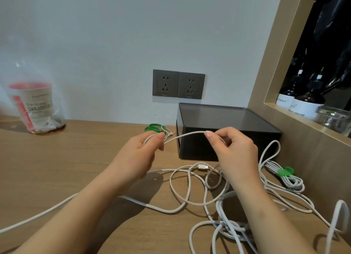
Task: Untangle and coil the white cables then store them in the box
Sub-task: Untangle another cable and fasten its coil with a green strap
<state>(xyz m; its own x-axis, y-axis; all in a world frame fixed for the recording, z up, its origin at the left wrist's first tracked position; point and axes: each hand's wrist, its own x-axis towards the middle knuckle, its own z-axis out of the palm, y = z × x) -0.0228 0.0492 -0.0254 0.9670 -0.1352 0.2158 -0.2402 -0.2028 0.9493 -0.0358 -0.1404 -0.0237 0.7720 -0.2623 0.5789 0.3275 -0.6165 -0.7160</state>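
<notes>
A white cable [187, 134] runs taut between my two hands above the wooden desk. My left hand [140, 155] grips one end of it, with a small loop showing at the fingers. Pinching the same cable further right is my right hand [231, 149]. Below them a tangle of white cables [191, 189] sprawls over the desk, with a plug [202, 166] lying in it. One coiled white cable tied with a green strap [284, 173] lies at the right. The dark box [224, 117] stands just behind my hands, its lid shut.
Green straps [152, 127] lie left of the box. A plastic bag holding a paper cup [34, 101] stands at the far left. Two wall sockets [178, 84] sit above the desk. A wooden niche at right holds bottles [303, 99] and a glass jar [334, 118].
</notes>
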